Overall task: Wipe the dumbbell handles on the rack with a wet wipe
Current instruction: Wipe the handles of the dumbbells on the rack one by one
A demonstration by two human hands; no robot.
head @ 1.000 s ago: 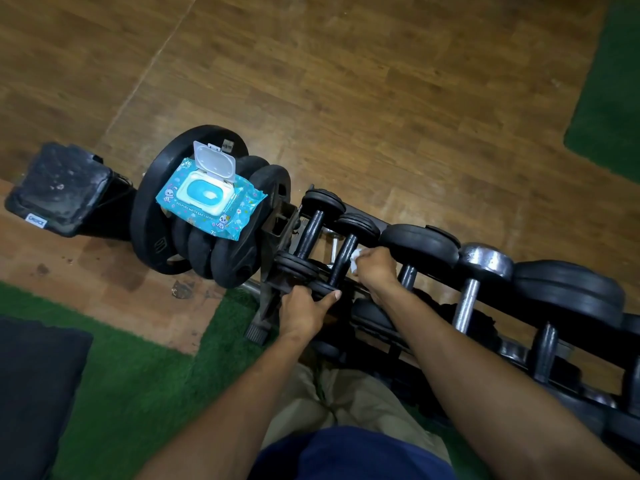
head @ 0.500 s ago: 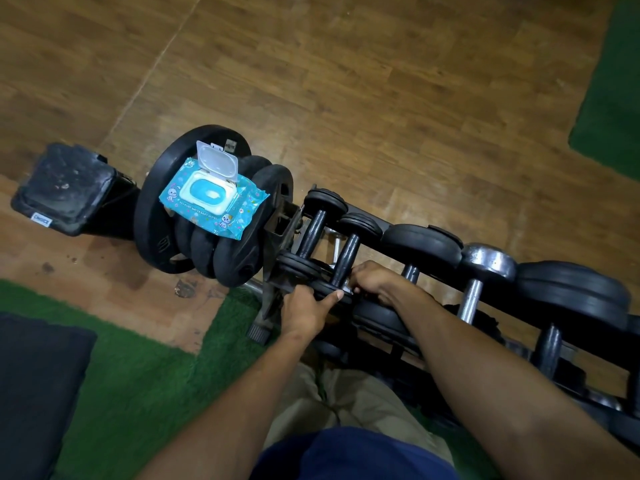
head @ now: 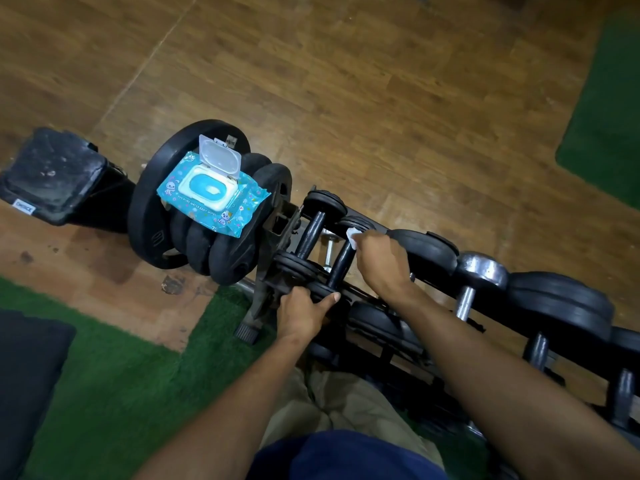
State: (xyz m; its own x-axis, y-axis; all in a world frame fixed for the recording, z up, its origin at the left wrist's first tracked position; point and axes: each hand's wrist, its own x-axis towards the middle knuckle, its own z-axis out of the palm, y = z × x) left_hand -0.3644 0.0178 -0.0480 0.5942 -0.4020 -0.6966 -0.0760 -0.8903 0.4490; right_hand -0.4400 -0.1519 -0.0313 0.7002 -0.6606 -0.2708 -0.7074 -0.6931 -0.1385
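Right hand (head: 379,263) shifted up second dumbbell handle (head: 341,263), pinching wet wipe (head: 352,236); left hand (head: 304,315) grips near end plate (head: 323,289). Mid-wipe; next, third handle.

The right hand (head: 382,263) hides most of the wet wipe (head: 352,236); only a white corner shows, and its fingers cannot be seen. The left hand (head: 304,315) covers part of the near dumbbell plate (head: 323,292). The rack (head: 519,282) runs out of the right edge. The black pad (head: 24,375) is cut by the left edge.
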